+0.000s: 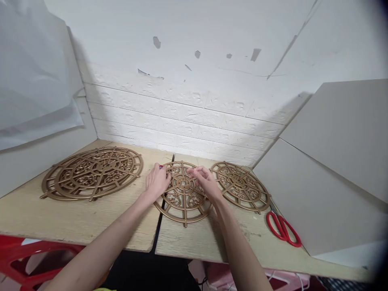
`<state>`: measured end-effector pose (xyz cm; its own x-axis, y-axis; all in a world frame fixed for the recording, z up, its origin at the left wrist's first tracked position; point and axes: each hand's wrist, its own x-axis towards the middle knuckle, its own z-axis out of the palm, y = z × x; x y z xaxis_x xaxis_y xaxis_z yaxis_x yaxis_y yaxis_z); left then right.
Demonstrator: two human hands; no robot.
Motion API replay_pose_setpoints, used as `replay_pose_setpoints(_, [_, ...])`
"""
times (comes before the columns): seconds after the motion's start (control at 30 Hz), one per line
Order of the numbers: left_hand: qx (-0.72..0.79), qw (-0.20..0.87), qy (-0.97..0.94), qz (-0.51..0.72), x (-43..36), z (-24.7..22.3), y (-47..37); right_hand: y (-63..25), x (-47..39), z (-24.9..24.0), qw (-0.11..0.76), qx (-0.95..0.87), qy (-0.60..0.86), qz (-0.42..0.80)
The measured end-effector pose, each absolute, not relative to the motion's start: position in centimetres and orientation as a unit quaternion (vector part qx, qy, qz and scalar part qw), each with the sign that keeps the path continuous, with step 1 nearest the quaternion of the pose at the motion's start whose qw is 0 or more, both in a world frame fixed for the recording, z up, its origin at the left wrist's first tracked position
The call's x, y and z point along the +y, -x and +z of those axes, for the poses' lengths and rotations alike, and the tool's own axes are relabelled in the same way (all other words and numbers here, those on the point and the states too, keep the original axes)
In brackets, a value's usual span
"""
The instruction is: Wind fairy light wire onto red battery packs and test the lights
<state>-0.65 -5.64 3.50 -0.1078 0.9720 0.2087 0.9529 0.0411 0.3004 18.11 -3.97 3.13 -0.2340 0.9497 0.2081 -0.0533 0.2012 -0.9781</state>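
Observation:
A round bronze-coloured openwork disc (185, 216) with spokes and scroll patterns lies flat between my two hands. My left hand (157, 181) rests over its left edge with the fingers curled down. A small red and blue object (161, 166) shows at those fingers, mostly hidden, and its kind is unclear. Over the upper right of the disc, my right hand (206, 181) has thumb and forefinger pinched together. Whatever may be in that pinch is too small to make out.
Several similar discs lie stacked (91, 176) at the left, and more discs (242, 186) lie at the right. Red-handled scissors (283, 229) rest near the right panel (303, 198). A dark gap (158, 228) splits the wooden tabletop (127, 230). A white brick-patterned wall (182, 117) stands behind.

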Motion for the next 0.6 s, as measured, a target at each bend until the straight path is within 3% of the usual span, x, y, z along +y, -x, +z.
replay_pose_setpoints(0.17, [0.722, 0.040, -0.665, 0.186, -5.5, 3.6, 0.6, -17.8, -4.3, 2.5, 0.378, -0.677, 0.351, 0.524])
replay_pose_setpoints(0.47, [0.707, 0.070, -0.662, 0.237, -5.1, 3.3, 0.9, -17.6, -4.2, 2.3, 0.378, -0.696, 0.336, 0.510])
replay_pose_setpoints(0.53, [0.694, 0.128, -0.642, 0.300, -4.6, 3.0, 1.0, -17.6, -4.1, 2.1, 0.367, -0.698, 0.332, 0.518])
replay_pose_setpoints(0.6, [0.655, 0.260, -0.586, 0.400, -4.1, 2.9, 1.2, -17.6, -4.0, 2.0, 0.348, -0.700, 0.339, 0.523])
